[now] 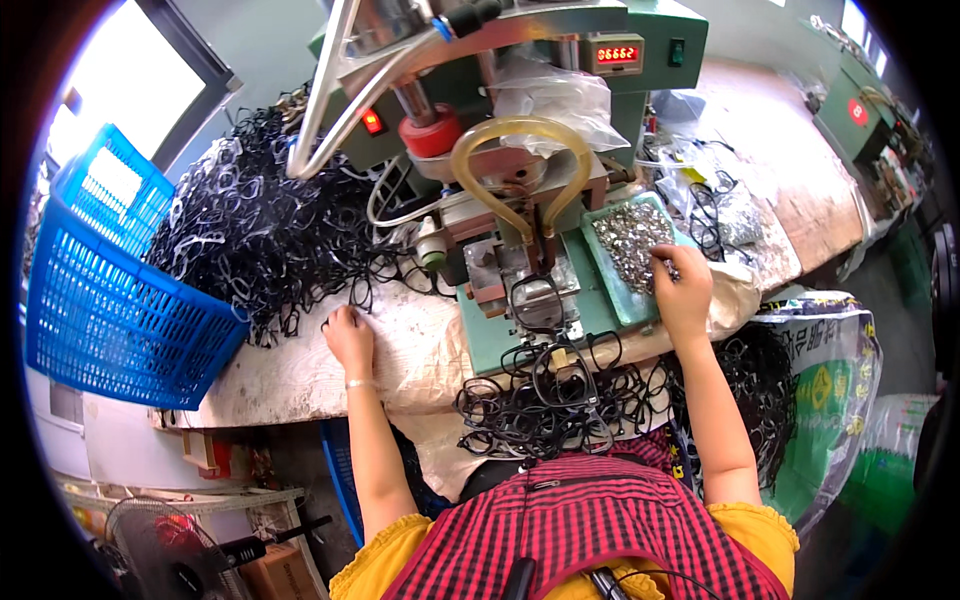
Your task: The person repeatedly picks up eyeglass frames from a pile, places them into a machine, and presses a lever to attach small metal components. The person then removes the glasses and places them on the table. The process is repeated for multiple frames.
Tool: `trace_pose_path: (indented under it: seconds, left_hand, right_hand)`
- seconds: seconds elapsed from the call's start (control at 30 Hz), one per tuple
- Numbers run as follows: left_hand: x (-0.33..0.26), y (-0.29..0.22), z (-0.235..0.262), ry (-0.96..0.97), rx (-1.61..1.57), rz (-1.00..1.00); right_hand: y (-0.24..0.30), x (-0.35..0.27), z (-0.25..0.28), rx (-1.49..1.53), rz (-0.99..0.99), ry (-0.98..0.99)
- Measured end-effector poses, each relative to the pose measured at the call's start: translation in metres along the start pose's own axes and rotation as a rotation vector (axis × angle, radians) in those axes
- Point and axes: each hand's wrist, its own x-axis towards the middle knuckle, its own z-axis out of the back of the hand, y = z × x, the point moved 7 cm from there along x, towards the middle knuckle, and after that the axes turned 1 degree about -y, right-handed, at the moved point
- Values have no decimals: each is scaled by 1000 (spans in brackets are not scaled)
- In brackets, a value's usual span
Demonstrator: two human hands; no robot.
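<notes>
My left hand (350, 343) rests on the paper-covered bench by the edge of a big heap of black spectacle frames (260, 215). Its fingers are curled in, and whatever they hold is hidden. My right hand (684, 292) is pinched closed at the right side of a green tray (602, 250), with small shiny metal parts (636, 240) showing at its fingertips. Between the hands stands a green press machine (490, 335), where one black spectacle frame (537, 303) sits under the tooling. A tangle of more black frames (540, 405) lies at the bench edge before my apron.
A blue plastic basket (130, 310) leans at the left, beside the heap. Above the machine's work spot, a yellowish hose (520, 128) loops down. A printed sack (825, 390) and more black frames stand at the right. Below left is a fan (165, 550).
</notes>
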Motion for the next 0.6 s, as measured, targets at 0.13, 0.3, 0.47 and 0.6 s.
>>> trace_pose_path:
  seconds: [0.13,0.3,0.47,0.6]
  left_hand:
    - [-43,-36,44,-86,-166,-66]
    - [-38,-32,34,392,-7,-168]
    - [-29,-83,51,611,-83,-280]
    - [-29,-84,64,258,-520,-140]
  right_hand:
    - [-15,-20,25,76,-129,16]
    - [71,5,4,364,-30,166]
    - [115,22,-33,622,-13,126]
    - [110,6,-51,846,-254,133]
